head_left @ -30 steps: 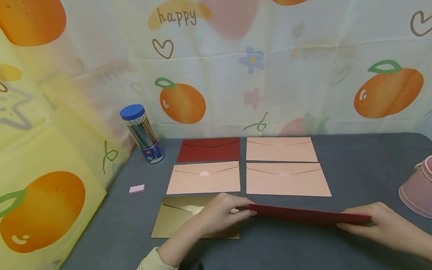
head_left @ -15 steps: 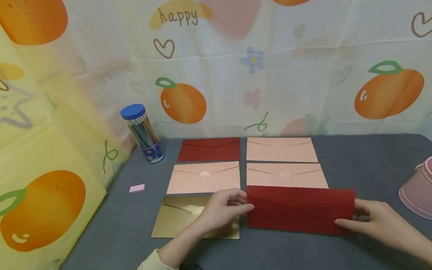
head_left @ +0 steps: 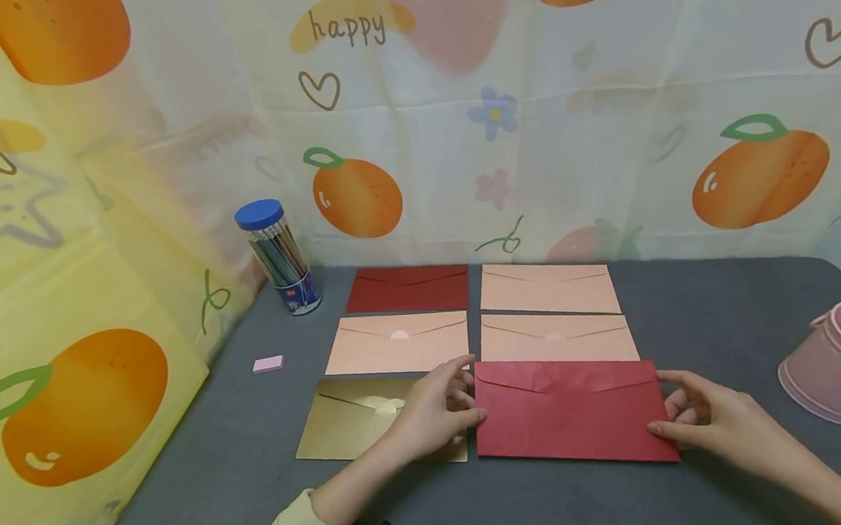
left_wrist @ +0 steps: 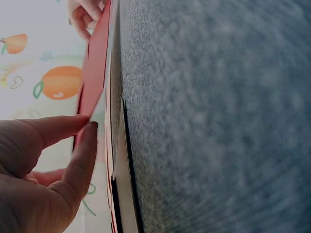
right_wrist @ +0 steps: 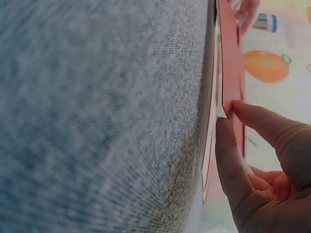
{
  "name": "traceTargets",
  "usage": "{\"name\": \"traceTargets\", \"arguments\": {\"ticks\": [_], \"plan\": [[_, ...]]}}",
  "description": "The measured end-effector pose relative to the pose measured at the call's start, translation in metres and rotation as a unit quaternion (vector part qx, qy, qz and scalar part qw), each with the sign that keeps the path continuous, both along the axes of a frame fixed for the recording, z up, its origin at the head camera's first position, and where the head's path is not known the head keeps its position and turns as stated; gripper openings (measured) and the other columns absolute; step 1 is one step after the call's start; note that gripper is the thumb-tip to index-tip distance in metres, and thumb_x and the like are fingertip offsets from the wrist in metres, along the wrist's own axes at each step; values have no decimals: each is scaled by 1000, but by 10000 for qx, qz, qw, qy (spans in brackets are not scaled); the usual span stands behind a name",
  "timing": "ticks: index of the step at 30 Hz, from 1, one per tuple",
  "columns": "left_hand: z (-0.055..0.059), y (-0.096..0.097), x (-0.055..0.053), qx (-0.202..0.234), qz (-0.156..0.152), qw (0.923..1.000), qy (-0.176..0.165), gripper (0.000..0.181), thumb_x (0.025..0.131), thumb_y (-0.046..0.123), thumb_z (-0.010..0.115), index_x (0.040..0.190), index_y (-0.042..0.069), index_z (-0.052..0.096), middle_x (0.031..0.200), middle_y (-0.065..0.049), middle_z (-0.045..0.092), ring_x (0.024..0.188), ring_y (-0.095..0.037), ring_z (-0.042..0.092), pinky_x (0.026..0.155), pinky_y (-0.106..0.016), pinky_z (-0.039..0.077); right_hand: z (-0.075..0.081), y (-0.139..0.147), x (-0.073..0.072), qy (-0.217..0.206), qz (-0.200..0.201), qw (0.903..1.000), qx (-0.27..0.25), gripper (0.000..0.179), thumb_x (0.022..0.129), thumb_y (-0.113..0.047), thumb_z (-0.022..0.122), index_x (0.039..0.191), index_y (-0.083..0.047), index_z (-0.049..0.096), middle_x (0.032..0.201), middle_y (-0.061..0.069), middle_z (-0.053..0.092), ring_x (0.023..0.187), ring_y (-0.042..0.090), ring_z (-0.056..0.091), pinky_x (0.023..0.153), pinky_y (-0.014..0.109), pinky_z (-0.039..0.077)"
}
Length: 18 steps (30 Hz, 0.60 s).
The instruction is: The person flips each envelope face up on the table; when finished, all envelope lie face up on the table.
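Observation:
Between both hands a red envelope (head_left: 570,414) is held, its flap side up, just above the dark grey table. My left hand (head_left: 433,410) pinches its left edge between thumb and fingers, seen closely in the left wrist view, where the red envelope (left_wrist: 95,73) runs away from the fingertips. At the opposite edge my right hand (head_left: 719,421) pinches the envelope, thumb on top. A gold envelope (head_left: 351,419) lies flat under the left wrist, partly covered by that hand. The held envelope overlaps the near edge of a pink envelope (head_left: 555,338) in view.
Another red envelope (head_left: 408,289) and two more pink ones lie flat in rows behind. A pencil jar (head_left: 279,259) with a blue lid and a small pink eraser (head_left: 268,364) stand left. The pink bucket (head_left: 825,374) is at the right edge. A printed curtain (head_left: 456,132) hangs behind.
The red envelope was seen nearly edge-on, then with a plain face; now its flap side shows and it lies flatter and lower. Both hands have kept their grip near its ends.

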<state>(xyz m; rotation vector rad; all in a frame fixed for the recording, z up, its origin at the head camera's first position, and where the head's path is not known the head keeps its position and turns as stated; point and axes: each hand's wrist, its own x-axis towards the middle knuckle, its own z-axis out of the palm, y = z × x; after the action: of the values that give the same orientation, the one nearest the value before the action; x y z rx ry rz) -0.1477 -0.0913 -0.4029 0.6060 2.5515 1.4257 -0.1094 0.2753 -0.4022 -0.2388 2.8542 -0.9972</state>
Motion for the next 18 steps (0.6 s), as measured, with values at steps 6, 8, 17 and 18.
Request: {"name": "traceTargets", "arguments": {"ticks": [6,8,17,18], "plan": [[1,0,3,-273,-301,9991,-107,80,78,3,81,146,-4,39,114,-8,54,90,-13,65,75,-22,53,-3,1,0,11,300,9995,-26,82,79,-35,81,142,-2,41,88,-5,64,70,1,60,66,24,45],[1,1,4,-190,-369,9986,-320,85,76,2,82,147,-4,35,119,-11,52,90,-14,64,72,-21,54,-4,1,0,-30,385,9993,-17,83,78,-35,82,142,-1,41,89,-4,64,70,1,60,66,23,45],[1,2,8,-483,-589,9958,-512,98,71,5,86,150,-4,29,120,-11,46,83,-9,58,67,-19,52,-8,3,0,-330,664,9971,-200,91,74,-35,85,141,6,38,92,2,58,67,2,58,62,22,46],[1,2,8,-551,-614,9956,-453,98,71,6,87,150,-4,30,120,-10,46,83,-8,57,70,-19,52,-8,3,0,-329,699,9967,-243,91,74,-34,85,141,7,37,93,2,57,67,2,57,61,22,46]]}}
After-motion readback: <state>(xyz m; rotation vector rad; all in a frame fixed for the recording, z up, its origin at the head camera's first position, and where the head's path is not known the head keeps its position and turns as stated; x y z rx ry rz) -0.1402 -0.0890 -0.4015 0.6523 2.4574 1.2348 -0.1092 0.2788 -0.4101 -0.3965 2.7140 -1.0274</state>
